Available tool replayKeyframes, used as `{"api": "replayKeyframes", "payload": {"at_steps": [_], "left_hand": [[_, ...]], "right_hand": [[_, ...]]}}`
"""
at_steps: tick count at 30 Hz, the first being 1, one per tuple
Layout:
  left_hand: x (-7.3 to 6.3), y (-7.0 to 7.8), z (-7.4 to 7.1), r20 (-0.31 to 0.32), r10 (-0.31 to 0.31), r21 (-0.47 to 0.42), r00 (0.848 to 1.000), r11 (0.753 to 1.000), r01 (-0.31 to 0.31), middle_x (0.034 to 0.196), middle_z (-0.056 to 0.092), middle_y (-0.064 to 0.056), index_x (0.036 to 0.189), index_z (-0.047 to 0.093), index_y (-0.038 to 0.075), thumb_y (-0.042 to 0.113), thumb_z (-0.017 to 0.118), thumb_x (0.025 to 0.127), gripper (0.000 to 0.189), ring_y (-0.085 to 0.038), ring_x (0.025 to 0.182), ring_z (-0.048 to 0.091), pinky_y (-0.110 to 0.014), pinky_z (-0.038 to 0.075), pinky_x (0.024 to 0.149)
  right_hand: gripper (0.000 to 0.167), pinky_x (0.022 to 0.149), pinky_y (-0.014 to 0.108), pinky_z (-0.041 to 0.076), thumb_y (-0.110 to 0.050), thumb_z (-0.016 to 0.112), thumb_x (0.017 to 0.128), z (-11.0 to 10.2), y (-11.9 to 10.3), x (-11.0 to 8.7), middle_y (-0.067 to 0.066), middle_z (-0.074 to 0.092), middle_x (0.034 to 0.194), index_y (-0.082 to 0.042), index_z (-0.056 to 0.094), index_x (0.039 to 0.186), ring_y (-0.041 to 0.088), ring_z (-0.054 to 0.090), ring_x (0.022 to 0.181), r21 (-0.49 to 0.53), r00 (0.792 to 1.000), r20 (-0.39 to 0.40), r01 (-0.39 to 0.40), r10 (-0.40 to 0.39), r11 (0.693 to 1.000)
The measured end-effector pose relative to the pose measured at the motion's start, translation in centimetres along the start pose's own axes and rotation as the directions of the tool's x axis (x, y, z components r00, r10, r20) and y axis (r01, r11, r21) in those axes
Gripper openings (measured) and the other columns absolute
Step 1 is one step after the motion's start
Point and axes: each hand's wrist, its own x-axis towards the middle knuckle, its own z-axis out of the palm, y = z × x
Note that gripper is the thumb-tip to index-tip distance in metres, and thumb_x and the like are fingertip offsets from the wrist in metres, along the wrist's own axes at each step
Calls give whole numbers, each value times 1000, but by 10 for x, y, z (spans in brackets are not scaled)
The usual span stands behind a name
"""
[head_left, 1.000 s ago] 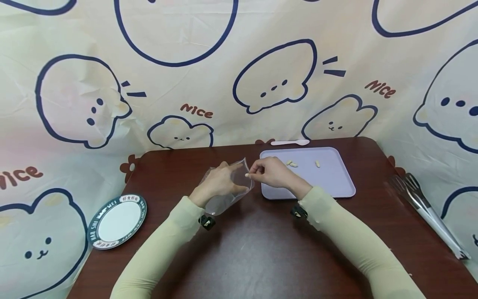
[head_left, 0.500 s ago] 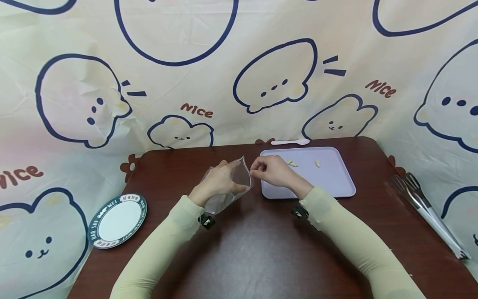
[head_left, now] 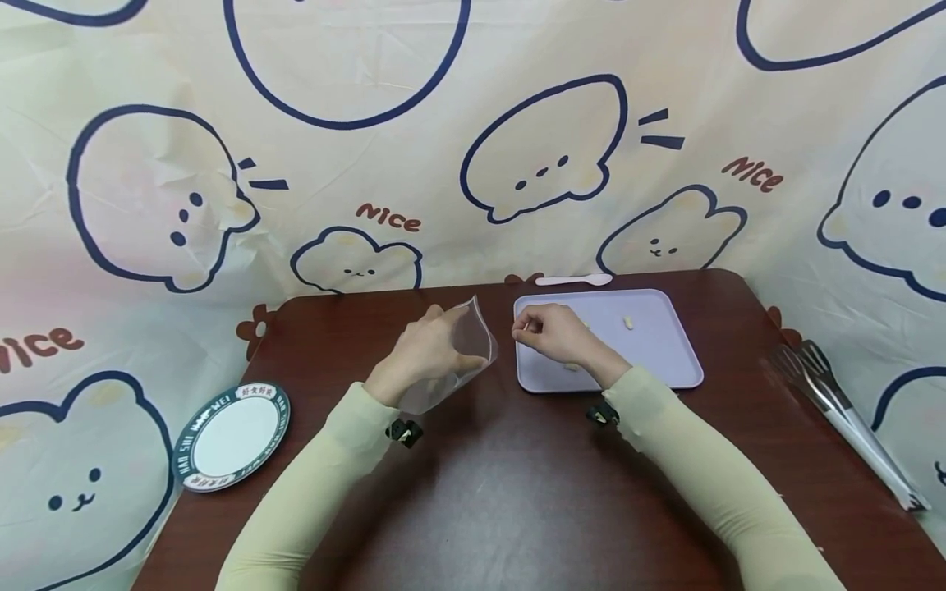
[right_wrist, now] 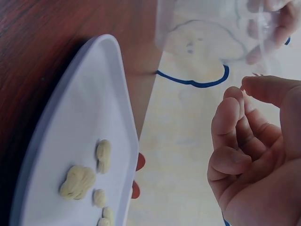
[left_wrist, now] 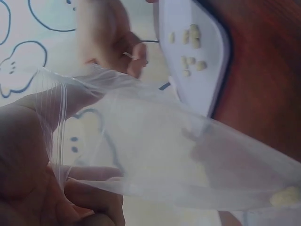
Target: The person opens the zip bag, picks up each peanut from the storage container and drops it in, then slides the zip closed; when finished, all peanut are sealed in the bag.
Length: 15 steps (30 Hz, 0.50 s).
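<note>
My left hand (head_left: 424,349) grips a clear zip bag (left_wrist: 155,141) near its mouth, which gapes toward the right. Down in the bag's bottom corner lies a pale peanut (left_wrist: 286,196). To the right of the mouth, apart from the bag, is my right hand (head_left: 557,332), above the left part of a pale lilac tray (head_left: 658,353). Its fingers are loosely bent, the thumb tip is close to the index fingertip, and I see nothing between them. Several unshelled peanuts (right_wrist: 77,182) lie on the tray; the right hand and forearm partly cover them in the head view.
A white plate with a green rim (head_left: 232,435) rests at the table's left edge. Metal tongs (head_left: 850,427) lie along the right edge. A white spoon (head_left: 575,281) is behind the tray, by the printed cloth backdrop (head_left: 517,246).
My right hand was at the bag's mouth pinching a small pale piece; it has drawn back to the right over the tray, without the piece. The left hand and bag have risen slightly.
</note>
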Motion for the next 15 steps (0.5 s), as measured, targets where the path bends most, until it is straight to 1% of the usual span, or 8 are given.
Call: {"api": "replayKeyframes", "payload": {"at_steps": [2,8,11,15], "left_hand": [[-3,3,-6,-13,-7,5,1000,1000,7,130,51,-16,154,38,21,57,82,74,98,-29,86,59,-44,55,74],[-12,11,-20,-55,-2,29,998,1000,4,127,51,-14,154,40,22,58,82,72,99,-31,88,60,-46,57,76],[-15,14,-25,-78,10,49,997,999,-6,128,51,-14,153,40,22,59,82,71,99,-32,89,61,-48,57,78],[-18,16,-28,-97,22,56,995,998,-17,132,51,-16,154,39,21,59,82,71,101,-33,90,62,-50,57,80]], "right_hand": [[9,60,29,43,-28,68,93,1,3,1,-3,65,75,-20,71,89,13,55,67,-4,1000,-3,3,-3,1000],[11,61,29,44,-29,68,92,2,10,3,-3,65,75,-19,72,89,13,56,68,-26,1000,-9,12,-12,1000],[11,60,29,44,-28,68,93,2,13,3,-3,65,75,-18,72,90,13,56,67,-30,1000,-8,13,-14,999],[10,59,29,44,-26,68,93,2,16,3,-2,65,73,-17,72,90,13,55,64,-21,1000,-5,5,-6,1000]]}}
